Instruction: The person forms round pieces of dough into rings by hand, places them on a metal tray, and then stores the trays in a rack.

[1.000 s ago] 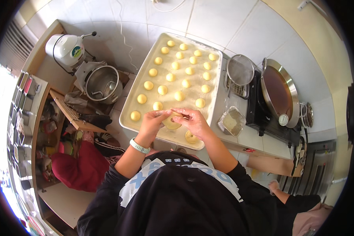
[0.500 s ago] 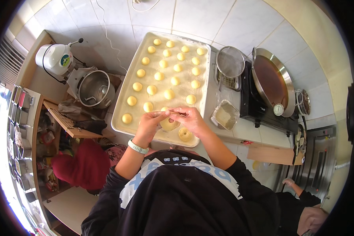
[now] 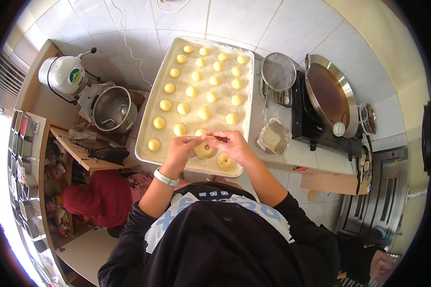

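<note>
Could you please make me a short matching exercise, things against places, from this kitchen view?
Things
1. Dough balls
2. Left hand
3. Wide steel pan
4. Round mesh strainer

Places
A. Meeting the right hand above the baking tray
B. On the black stove
C. In rough rows on the baking tray
D. Just right of the baking tray

Pairs: 1-C; 2-A; 3-B; 4-D
</note>
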A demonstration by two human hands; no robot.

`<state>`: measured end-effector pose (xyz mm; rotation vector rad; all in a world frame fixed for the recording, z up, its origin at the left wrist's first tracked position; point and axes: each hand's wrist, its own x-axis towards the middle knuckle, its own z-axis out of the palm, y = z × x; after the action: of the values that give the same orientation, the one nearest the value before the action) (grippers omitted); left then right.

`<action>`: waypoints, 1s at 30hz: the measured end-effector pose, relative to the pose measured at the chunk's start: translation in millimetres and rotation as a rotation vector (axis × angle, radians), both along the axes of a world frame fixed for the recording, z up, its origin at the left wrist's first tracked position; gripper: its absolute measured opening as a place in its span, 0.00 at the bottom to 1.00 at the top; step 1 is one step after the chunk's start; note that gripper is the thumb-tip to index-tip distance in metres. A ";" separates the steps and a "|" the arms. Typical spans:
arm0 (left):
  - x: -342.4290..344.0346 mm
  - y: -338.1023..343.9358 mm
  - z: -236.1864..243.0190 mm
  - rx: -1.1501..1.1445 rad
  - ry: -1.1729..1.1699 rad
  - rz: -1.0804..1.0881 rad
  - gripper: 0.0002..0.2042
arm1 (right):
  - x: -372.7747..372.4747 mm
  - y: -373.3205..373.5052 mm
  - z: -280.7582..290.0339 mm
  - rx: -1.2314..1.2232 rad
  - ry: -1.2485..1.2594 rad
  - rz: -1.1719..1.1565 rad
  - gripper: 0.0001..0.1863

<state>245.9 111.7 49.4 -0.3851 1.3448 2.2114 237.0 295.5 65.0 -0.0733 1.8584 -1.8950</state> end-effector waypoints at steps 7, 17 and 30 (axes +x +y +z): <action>2.1 -6.4 6.6 -0.072 -0.014 0.026 0.13 | 0.9 -6.6 -1.3 0.116 0.027 0.015 0.19; 7.0 -10.2 -0.5 -0.077 -0.050 -0.010 0.16 | -5.8 -9.8 -16.2 0.077 -0.293 0.182 0.24; 12.6 -36.2 -45.3 -0.266 0.108 0.282 0.16 | 10.6 -7.6 -120.0 0.525 0.202 0.080 0.17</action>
<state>258.5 75.4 4.1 -0.5913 1.7445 2.3067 247.5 287.9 -55.0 -0.1661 2.3915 -1.3345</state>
